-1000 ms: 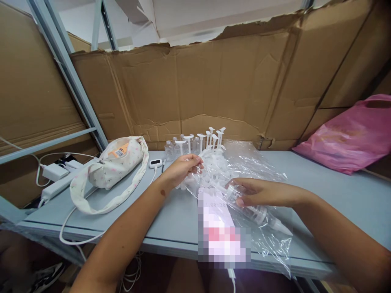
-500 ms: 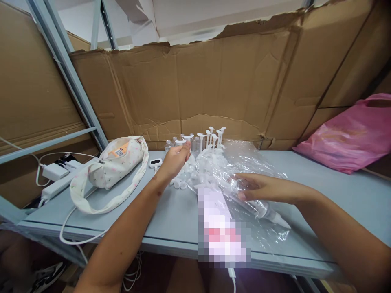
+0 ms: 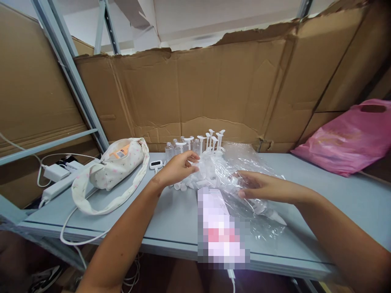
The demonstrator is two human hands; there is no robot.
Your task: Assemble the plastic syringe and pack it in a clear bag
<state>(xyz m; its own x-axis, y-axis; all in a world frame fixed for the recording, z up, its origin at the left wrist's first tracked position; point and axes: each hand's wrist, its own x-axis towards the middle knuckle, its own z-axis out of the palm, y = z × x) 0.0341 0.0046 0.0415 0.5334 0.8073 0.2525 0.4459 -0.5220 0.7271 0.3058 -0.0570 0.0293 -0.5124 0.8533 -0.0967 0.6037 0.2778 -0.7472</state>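
A clear plastic bag (image 3: pixel 244 171) full of small white caps lies in the middle of the grey table (image 3: pixel 351 195). My left hand (image 3: pixel 177 167) hovers at the bag's left side, fingers curled over the loose white caps (image 3: pixel 183 186) there; what it holds, if anything, is hidden. My right hand (image 3: pixel 259 186) rests on the bag, fingers closed around a small clear bottle (image 3: pixel 265 209) with a white tip. Behind the bag stand several small clear bottles with white pump tops (image 3: pixel 195 142).
A white floral pouch (image 3: pixel 117 165) lies at the left, with a power strip and chargers (image 3: pixel 56 179) beyond it. A small white device (image 3: pixel 155 164) sits near the bottles. A pink plastic bag (image 3: pixel 348 138) lies at the right. Cardboard walls surround the table.
My left hand had risen to the row of pump bottles and has come back down to the loose caps by the bag. My right hand stayed on the bag.
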